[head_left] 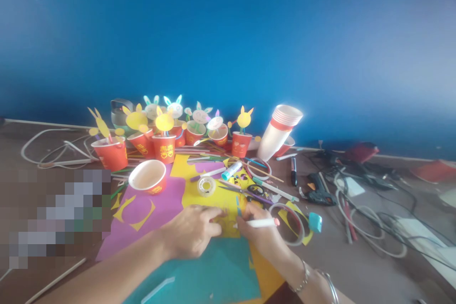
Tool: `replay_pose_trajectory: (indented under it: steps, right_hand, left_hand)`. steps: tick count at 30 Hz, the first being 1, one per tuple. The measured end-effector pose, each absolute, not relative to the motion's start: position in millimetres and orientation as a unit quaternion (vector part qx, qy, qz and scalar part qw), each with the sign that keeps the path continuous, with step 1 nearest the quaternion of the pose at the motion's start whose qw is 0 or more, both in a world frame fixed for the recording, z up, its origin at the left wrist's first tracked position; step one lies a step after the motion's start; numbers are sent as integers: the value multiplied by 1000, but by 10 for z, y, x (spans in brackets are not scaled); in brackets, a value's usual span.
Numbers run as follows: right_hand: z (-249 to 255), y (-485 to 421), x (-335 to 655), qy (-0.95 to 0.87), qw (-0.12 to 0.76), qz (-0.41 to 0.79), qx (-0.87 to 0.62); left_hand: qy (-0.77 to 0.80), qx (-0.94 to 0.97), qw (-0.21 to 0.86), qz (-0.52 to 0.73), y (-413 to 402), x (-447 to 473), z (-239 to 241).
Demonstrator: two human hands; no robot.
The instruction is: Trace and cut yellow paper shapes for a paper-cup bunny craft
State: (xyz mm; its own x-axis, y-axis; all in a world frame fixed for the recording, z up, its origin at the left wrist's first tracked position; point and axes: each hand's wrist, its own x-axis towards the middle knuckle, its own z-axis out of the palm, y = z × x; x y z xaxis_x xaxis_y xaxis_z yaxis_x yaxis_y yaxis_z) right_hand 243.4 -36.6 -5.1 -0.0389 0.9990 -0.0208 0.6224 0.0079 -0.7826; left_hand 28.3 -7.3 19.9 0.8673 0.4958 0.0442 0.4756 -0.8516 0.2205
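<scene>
My right hand [258, 232] is closed around a white marker [261, 223] with a pinkish-orange end. The marker's other end lies close to the yellow paper [197, 204]. My left hand [194, 232] rests on that paper, index finger and thumb apart, the other fingers curled under. Faint lines seem to show on the yellow paper between my hands, too blurred to read. A thin blue strip [238, 205] stands out beside my right fingers. Under the hands lie a teal sheet [210, 270] and a purple sheet [138, 211] with cut-out yellow scraps on it.
A clear tape roll [206, 186], scissors [245, 191] and a glue stick [231, 171] lie ahead. Red cups [164, 148] with paper animal heads line the back beside stacked cups [280, 130]. To the right are a glue gun [320, 191], tape ring [301, 230] and cables [374, 232].
</scene>
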Motion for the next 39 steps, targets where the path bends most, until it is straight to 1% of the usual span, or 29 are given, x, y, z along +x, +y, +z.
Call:
replay_pose_trajectory:
  steps: [22, 29, 34, 39]
  right_hand:
    - [-90, -359, 2421, -643, 302, 314, -630]
    - [-94, -338, 2435, -623, 344, 298, -636]
    - [-79, -348, 2431, -635, 326, 313, -626]
    - [-66, -356, 2428, -642, 307, 295, -638]
  left_hand:
    - [248, 961, 108, 51, -70, 283, 187]
    - [248, 961, 106, 53, -70, 282, 185]
    - [250, 961, 107, 55, -69, 289, 194]
    - [250, 960, 107, 58, -70, 290, 188]
